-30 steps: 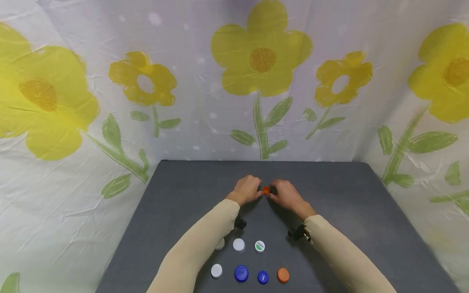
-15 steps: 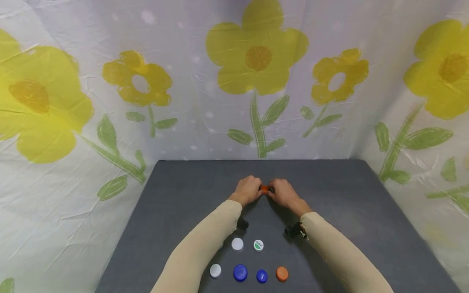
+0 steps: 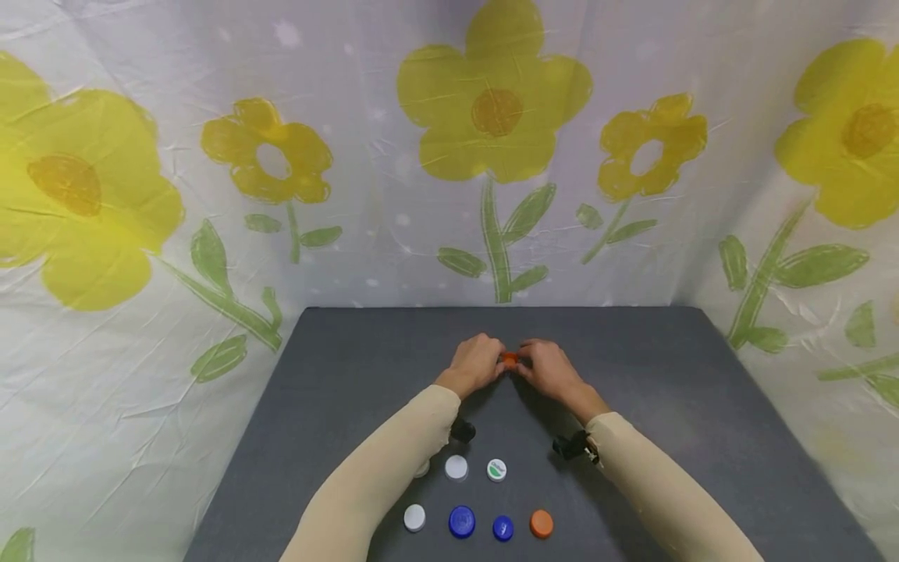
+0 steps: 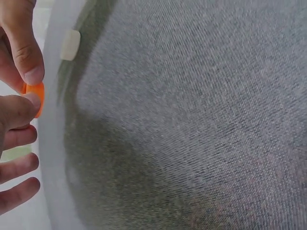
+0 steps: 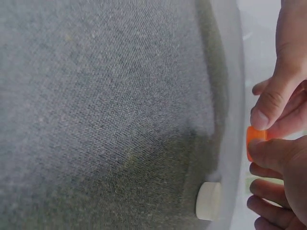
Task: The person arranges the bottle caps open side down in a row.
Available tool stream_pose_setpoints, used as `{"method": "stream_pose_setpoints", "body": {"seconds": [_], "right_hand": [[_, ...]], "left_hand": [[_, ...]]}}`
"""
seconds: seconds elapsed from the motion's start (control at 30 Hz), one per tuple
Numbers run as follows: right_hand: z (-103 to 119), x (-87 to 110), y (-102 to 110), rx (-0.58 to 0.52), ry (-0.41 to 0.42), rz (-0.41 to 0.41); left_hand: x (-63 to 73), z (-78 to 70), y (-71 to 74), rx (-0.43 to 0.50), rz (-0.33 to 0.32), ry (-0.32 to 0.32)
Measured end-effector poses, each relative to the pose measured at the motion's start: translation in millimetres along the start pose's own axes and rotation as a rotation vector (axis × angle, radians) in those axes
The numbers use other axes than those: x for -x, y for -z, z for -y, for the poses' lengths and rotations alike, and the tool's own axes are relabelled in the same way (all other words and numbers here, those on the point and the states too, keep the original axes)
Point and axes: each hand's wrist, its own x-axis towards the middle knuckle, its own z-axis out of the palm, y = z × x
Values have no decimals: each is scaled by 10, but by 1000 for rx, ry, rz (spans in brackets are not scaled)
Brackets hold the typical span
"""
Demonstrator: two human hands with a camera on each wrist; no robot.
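Note:
Near the back of the dark table, both hands hold one orange bottle cap (image 3: 509, 360) between them. My left hand (image 3: 479, 362) pinches it from the left; the left thumb lies across the cap (image 4: 39, 100) in the left wrist view. From the other side my right hand (image 3: 551, 370) grips the cap, its thumb over the orange face (image 5: 255, 133) in the right wrist view. The remaining right fingers stretch out below. A white bottle cap (image 5: 208, 201) lies on the table beside the right hand; the head view hides it.
Closer to the person lie several caps: white (image 3: 456, 467), green-and-white (image 3: 496, 470), white (image 3: 414, 517), large blue (image 3: 461, 521), small blue (image 3: 502, 528) and orange (image 3: 541, 524). The left sleeve partly covers another pale cap (image 3: 422, 468). A flower-print curtain (image 3: 379, 234) rises behind the table (image 3: 365, 343).
The hands have drawn slightly closer together around the orange cap, which shows less of its round face than a second ago. The head view has shifted a little; the nearer caps stay put.

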Motion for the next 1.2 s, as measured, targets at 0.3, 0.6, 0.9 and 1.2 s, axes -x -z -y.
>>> {"method": "stream_pose_setpoints", "body": {"seconds": [0.3,0.6,0.9,1.2], "right_hand": [[110,102,155,13,31,-2],[286,270,340,-45,91,-42],[463,540,460,-79,112,-95],[619,773,520,-78,127,-138]], "left_hand": [[135,-47,176,-65,-27,-71],[378,-94,425,-89,-60,-139],[699,-218,643,-127,-101,-208],[965,-321,769,-140,-137,-275]]}}
